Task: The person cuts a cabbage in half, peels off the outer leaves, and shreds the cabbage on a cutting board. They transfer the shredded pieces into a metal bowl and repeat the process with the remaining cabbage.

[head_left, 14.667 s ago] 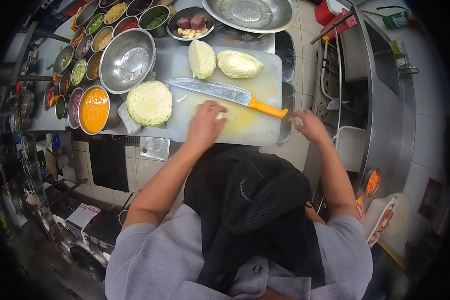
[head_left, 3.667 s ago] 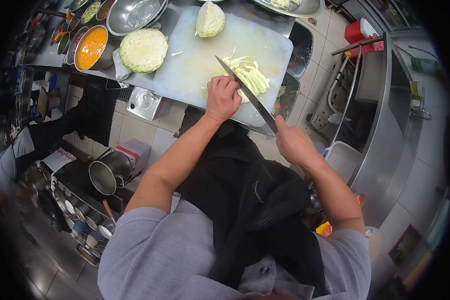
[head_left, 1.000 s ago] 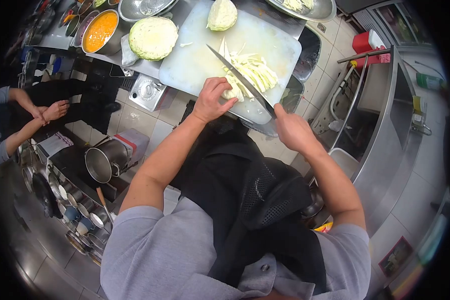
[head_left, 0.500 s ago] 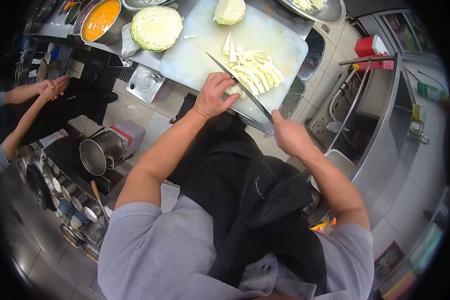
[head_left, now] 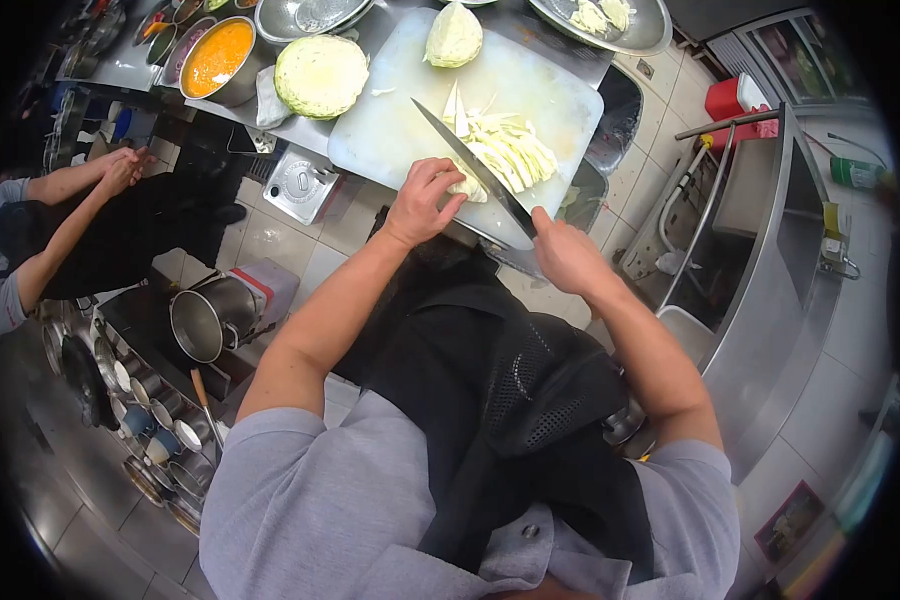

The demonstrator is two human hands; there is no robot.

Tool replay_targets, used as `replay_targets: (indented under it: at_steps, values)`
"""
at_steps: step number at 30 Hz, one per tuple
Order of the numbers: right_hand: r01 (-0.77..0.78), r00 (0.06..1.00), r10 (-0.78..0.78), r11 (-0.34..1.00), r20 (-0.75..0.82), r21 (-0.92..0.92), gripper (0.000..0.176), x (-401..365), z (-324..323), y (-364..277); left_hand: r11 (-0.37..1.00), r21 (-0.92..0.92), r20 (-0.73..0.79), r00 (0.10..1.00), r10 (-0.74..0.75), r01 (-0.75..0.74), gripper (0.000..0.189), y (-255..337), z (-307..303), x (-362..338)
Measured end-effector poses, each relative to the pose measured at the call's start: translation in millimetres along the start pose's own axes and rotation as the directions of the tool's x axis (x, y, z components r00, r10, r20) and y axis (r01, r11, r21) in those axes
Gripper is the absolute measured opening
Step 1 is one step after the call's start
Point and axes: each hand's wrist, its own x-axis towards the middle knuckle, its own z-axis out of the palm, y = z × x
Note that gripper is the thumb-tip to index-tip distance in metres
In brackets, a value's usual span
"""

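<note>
My right hand (head_left: 570,252) is wrapped around the handle of a large kitchen knife (head_left: 478,172). Its blade slants across the white cutting board (head_left: 385,135), with the tip pointing away and to the left. On the near side of the blade, the curled fingers of my left hand (head_left: 422,203) rest at a small cabbage piece (head_left: 471,187), partly hidden by fingers and blade. Cut cabbage strips (head_left: 515,152) lie in a heap just beyond the knife. Farther back on the board stands a cabbage wedge (head_left: 454,36). A cut cabbage half (head_left: 320,77) sits at the board's left edge.
Left of the cabbage half are a white cloth (head_left: 270,98) and a pot of orange liquid (head_left: 217,60). A metal bowl (head_left: 645,30) with cabbage pieces stands at the back right. Another person's clasped hands (head_left: 120,168) are at the left. A steel counter (head_left: 770,270) borders the right.
The view has shifted slightly. My left hand's fingers are more curled and sit a little back from the blade, whose flat side shows more. The other person's hands have moved slightly.
</note>
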Motion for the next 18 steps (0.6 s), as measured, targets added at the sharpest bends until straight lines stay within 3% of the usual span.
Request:
replay_targets:
  at_steps: [10,18]
  values:
    - [-0.152,0.974,0.157,0.987,0.166,-0.043,0.018,-27.4,-28.7,-39.3,1.000,0.005,-0.037,0.999,-0.008,0.008,0.033,-8.1,5.4,2.8]
    - [-0.164,0.977,0.170,0.985,0.130,-0.049,0.020,-13.1,-8.1,-40.5,1.000,-0.029,-0.023,1.000,-0.007,0.006,0.034,-15.0,8.8,6.3]
